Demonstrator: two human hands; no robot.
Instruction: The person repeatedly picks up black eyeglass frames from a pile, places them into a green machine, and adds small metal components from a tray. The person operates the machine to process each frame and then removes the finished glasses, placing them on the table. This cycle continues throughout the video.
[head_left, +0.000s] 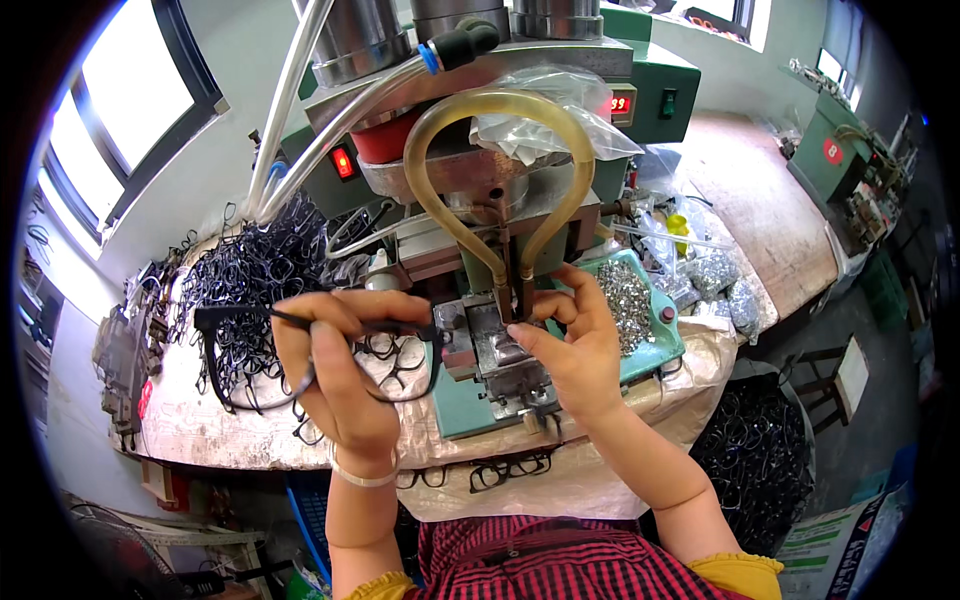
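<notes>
My left hand [345,365] is closed around a black eyeglass frame [211,320], left of the press head. One rim sticks out to the left of the fingers; the other reaches toward the metal fixture [512,362]. At the copper-coloured tips of the press head, my right hand [583,350] is closed, thumb and fingers drawn together. Whatever lies between those fingertips is too small or hidden to make out. A thick yellowish hose [572,130] loops down to the tips just above the fixture.
A tangled heap of black eyeglass frames [250,265] lies on the left of the table. Right of the fixture, a green tray [660,352] holds small metal parts [625,300]. Bags of parts [712,272] lie beyond it. More eyeglass frames [510,470] rest at the front edge.
</notes>
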